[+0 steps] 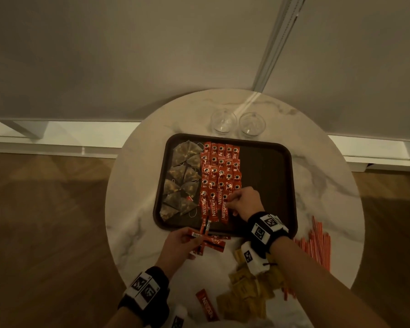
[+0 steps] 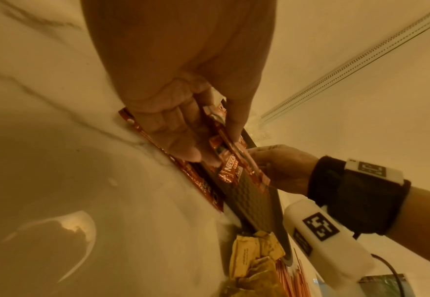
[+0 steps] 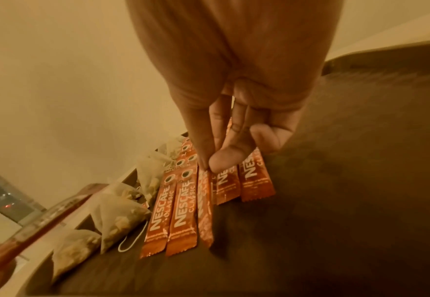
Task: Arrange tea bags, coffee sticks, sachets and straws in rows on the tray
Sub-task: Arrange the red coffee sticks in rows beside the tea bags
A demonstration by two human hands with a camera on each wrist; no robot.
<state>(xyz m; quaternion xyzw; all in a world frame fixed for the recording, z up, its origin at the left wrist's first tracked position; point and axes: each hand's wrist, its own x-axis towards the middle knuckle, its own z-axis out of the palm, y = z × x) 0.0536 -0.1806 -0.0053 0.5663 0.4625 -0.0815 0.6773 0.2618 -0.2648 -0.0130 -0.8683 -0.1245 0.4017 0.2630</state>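
A dark brown tray (image 1: 265,181) lies on the round table. Pyramid tea bags (image 1: 182,181) fill its left side, and red coffee sticks (image 1: 220,171) lie in rows beside them. My right hand (image 3: 208,166) is over the front row, and its thumb and forefinger pinch the top end of one coffee stick (image 3: 205,211), which is turned on its edge. My left hand (image 1: 180,242) grips a bundle of coffee sticks (image 1: 208,242) at the tray's near edge; the bundle (image 2: 230,160) shows between thumb and fingers. The tray's right half is bare.
Yellow sachets (image 1: 246,287) are heaped near the table's front, under my right forearm. Orange straws (image 1: 317,242) lie at the right. One loose coffee stick (image 1: 207,308) lies near the front edge. Two glasses (image 1: 237,124) stand behind the tray.
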